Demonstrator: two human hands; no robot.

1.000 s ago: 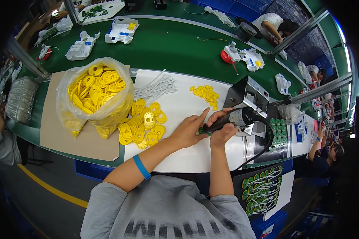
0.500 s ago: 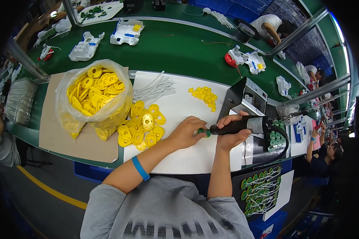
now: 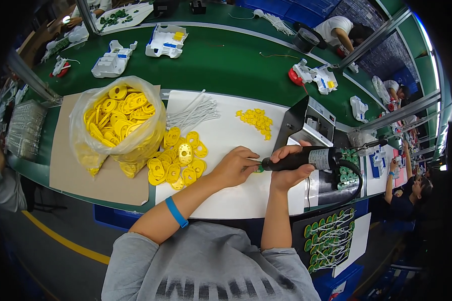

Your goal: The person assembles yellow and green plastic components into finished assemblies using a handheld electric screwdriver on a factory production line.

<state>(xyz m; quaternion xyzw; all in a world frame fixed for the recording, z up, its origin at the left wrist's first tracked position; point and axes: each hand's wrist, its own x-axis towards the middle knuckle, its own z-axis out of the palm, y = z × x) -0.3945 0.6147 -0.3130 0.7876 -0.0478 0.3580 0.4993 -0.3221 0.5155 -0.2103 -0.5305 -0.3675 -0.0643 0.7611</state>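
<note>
1. Since the frame half a second earlier, the white housings [image 3: 166, 42] on the green surface [image 3: 211, 70] have slid slightly toward three o'clock; the black driver [image 3: 297, 160] has edged toward nine, and less of the green piece [image 3: 259, 170] shows. At the far right, a co-worker's arm [image 3: 408, 159] has gone up.
2. The person's left hand [image 3: 235, 167] has thumb and forefinger pinched together on the green piece, which sits at the hand's three o'clock, over the white sheet [image 3: 231, 203] and largely covered by the fingers.
3. The right hand [image 3: 289, 176], at three o'clock from the left, is clamped around the driver, thumb below and fingers above.
4. The driver lies nearly level, its tip toward nine o'clock, just beside the left fingertips; whether it touches the green piece cannot be told. A black cord [image 3: 360, 179] curves from its rear.
5. From the left hand, loose yellow plates [image 3: 185, 153] lie between nine and ten o'clock, with a clear bag [image 3: 77, 128] of more plates beyond; white strips [image 3: 193, 118] at eleven; small yellow parts [image 3: 256, 121] at one.
6. From the right hand, a black-and-silver machine [image 3: 311, 120] stands at one o'clock, green boards [image 3: 348, 173] at three.
</note>
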